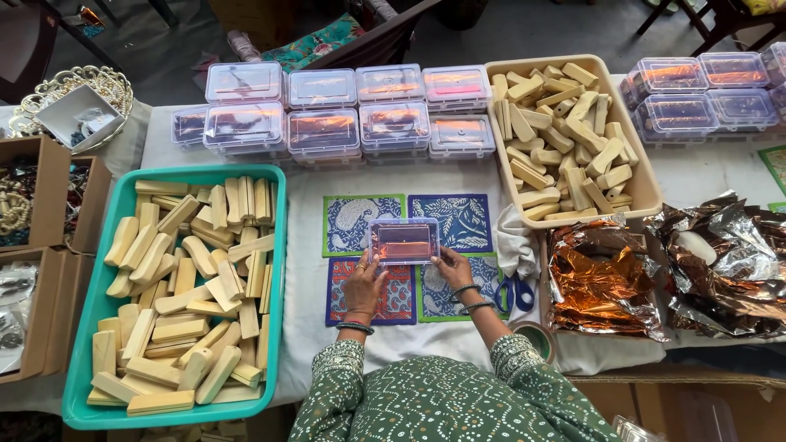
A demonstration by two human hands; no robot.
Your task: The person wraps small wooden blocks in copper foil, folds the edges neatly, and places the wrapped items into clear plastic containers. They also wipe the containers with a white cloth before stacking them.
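Left hand: fingers loosely curled, gripping the clear plastic box by its near-left edge.
Right hand: likewise, near-right edge.
Around: patterned mats beneath, blue scissors beside.

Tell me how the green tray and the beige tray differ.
The green tray is teal, lies left of the hands and is larger in view; the beige tray is cream-coloured and sits at the upper right. Its wooden blocks are heaped loosely, while the green tray's lie partly in rows. Both hold pale wooden blocks.

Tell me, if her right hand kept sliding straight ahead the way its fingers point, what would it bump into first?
The right hand already touches the clear plastic box at its near right corner. Past that, probably the blue patterned cloth square, then the rows of lidded boxes, though height is hard to judge.
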